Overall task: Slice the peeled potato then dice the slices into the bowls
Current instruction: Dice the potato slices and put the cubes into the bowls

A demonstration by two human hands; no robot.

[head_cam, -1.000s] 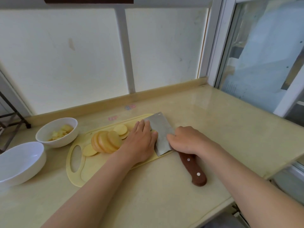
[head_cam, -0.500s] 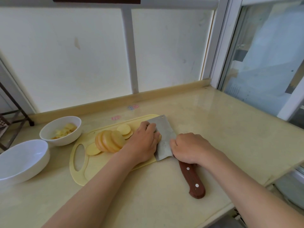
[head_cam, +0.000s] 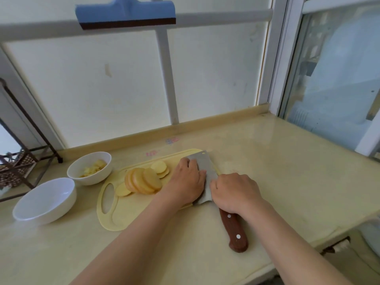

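Cleaver blade runs away from the person, its flat touching the left hand, right hand wrapped round the handle top; left fingers bent palm-down over a hidden piece, grip unclear; fanned slices lie just left of them on the board

Pale yellow stone-look surface, glossy, bounded at the back by a raised lip below the window. Directly on it: a cream cutting board near the centre, handle hole toward the left; a white bowl of cut pieces just beyond the board's left end; a larger empty white bowl nearer the front left. Two small pink stickers lie behind the board.
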